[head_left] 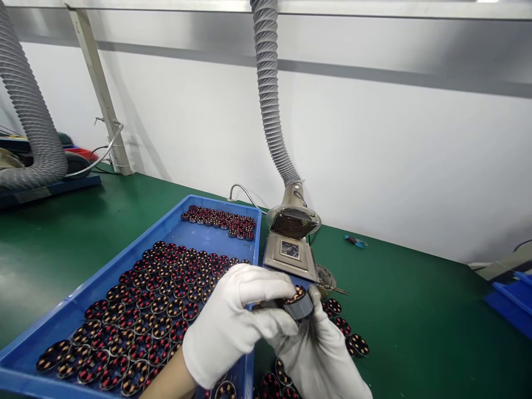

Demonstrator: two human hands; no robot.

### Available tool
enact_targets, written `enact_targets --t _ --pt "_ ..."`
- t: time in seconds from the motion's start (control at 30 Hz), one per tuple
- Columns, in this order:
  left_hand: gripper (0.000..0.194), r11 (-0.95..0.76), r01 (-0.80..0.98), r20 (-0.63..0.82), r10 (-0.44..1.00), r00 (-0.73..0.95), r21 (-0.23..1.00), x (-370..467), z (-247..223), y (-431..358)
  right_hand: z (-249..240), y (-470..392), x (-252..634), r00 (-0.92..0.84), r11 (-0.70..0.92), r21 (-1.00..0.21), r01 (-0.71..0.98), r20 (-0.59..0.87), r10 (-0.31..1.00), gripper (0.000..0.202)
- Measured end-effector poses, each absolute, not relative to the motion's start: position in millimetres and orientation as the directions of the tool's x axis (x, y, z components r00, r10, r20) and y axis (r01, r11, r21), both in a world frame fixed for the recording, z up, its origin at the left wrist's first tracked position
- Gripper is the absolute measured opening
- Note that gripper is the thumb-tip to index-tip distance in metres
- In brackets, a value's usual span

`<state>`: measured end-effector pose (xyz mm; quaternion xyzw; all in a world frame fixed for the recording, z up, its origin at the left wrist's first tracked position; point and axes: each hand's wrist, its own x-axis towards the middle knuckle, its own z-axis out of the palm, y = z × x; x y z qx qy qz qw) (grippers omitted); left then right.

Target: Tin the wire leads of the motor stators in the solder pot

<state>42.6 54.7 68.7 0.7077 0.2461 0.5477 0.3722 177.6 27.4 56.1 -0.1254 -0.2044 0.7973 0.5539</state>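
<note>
Fingers of the left hand (236,316), in a white glove, were closed on the left side of a round, dark-rimmed part (300,306), while the right hand (318,354), also gloved, gripped its right side. Both grips were shut on this one part, held up just in front of a metal device (271,256) with a dark square on its flat top. Left of the device, a blue tray (208,238) on the green table (399,310) held rows of ring-shaped pieces (145,299) with red or tan segments, and a separate group (216,219) sat at its far end. More loose rings (341,326) lay right of the tray. A ribbed grey hose (270,94) ran down to a round hood (312,217) behind the device. Farther right lay a small blue-and-dark tool (355,241).
</note>
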Motion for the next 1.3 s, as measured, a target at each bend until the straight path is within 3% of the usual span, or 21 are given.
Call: enact_targets --t 0.1,0.2,0.37,0.53,0.63,0.77,0.87,1.0,1.07,1.2,1.3 --pt "0.036 -0.417 -0.109 0.429 0.853 0.297 0.903 40 69 55 57 26 177 -0.31 -0.247 -0.583 -0.774 0.009 0.951 0.015" --pt "0.026 -0.334 -0.132 0.358 0.889 0.286 0.933 41 69 55 58 25 173 -0.291 -0.222 -0.67 -0.709 -0.009 0.957 0.018" --pt "0.008 -0.311 -0.083 0.32 0.935 0.15 0.947 46 71 55 53 26 170 -0.331 -0.267 -0.593 -0.759 0.0 0.944 0.018" --pt "0.026 -0.422 -0.001 0.406 0.872 0.272 0.907 44 80 52 46 28 177 -0.319 -0.281 -0.547 -0.788 -0.027 0.947 0.016" --pt "0.033 -0.384 0.032 0.359 0.888 0.287 0.923 46 79 50 45 29 177 -0.307 -0.283 -0.542 -0.792 -0.048 0.951 0.015" --pt "0.022 -0.26 -0.192 0.29 0.945 0.152 0.946 55 73 49 50 27 172 -0.323 -0.282 -0.522 -0.805 -0.012 0.946 0.01" --pt "0.01 -0.156 -0.389 0.194 0.979 0.061 0.908 61 71 49 57 25 169 -0.289 -0.262 -0.569 -0.779 -0.045 0.956 0.021" --pt "0.006 -0.192 -0.499 0.187 0.98 -0.061 0.845 53 76 49 64 22 174 -0.317 -0.291 -0.582 -0.759 -0.059 0.947 0.029" --pt "0.008 -0.155 -0.436 0.172 0.985 -0.001 0.887 45 81 49 64 21 176 -0.312 -0.279 -0.59 -0.757 -0.048 0.949 0.028" --pt "0.018 -0.097 -0.174 0.143 0.952 0.271 0.98 40 86 47 62 20 178 -0.262 -0.214 -0.624 -0.751 -0.015 0.965 0.023" --pt "0.014 -0.112 -0.296 0.187 0.953 0.24 0.948 47 82 46 58 22 179 -0.253 -0.194 -0.655 -0.73 -0.005 0.968 0.028"
